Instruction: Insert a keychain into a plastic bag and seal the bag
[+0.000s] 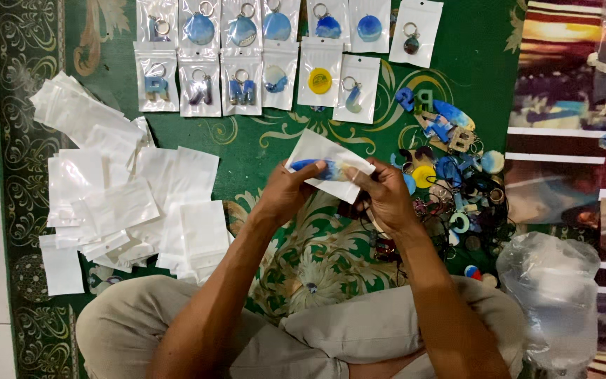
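Observation:
My left hand [285,193] and my right hand [386,193] together hold a small white plastic pouch [320,149] above the green carpet. A blue oval keychain piece [319,168] sits at the pouch's lower edge, between the fingers of both hands; how far it is inside the pouch I cannot tell. Just right of my right hand lies a heap of loose keychains [450,182], blue, yellow and letter-shaped. Two rows of packed pouches [247,70], each with a keychain inside, lie at the far side of the carpet.
A heap of empty white pouches [120,196] lies left of my knees on the green patterned carpet [471,77]. A crumpled clear plastic bag [552,281] sits at the right by my leg. Printed sheets [562,105] cover the floor at the right edge.

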